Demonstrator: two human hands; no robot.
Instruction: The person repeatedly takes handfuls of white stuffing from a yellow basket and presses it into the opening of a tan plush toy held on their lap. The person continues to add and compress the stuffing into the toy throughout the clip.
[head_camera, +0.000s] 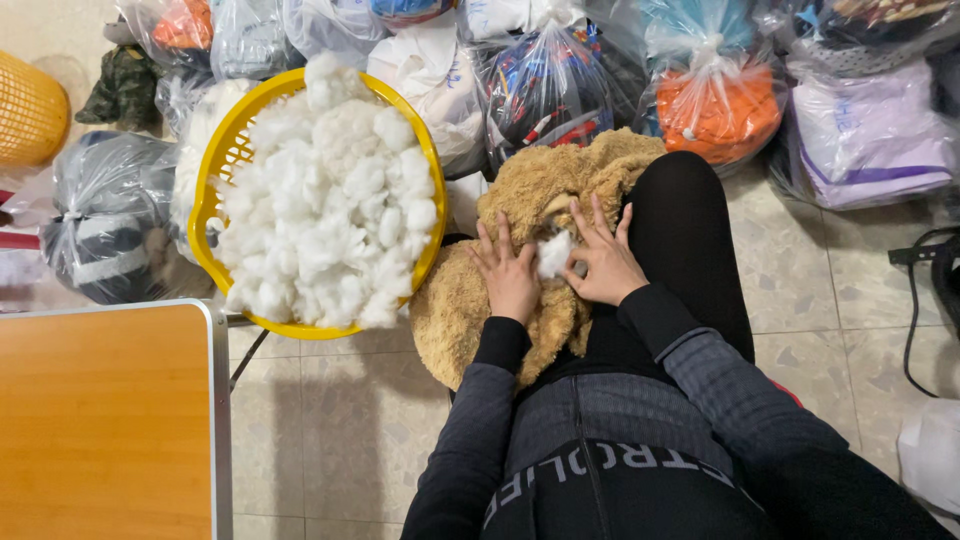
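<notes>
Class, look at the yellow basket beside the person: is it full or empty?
Full. The yellow basket is heaped with white stuffing that rises above its rim, some clumps spilling past the top edge.

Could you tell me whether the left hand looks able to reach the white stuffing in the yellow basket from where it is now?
Probably yes. The left hand rests on the tan plush toy, right beside the yellow basket. The white stuffing is heaped above the rim, and nothing lies between them.
</notes>
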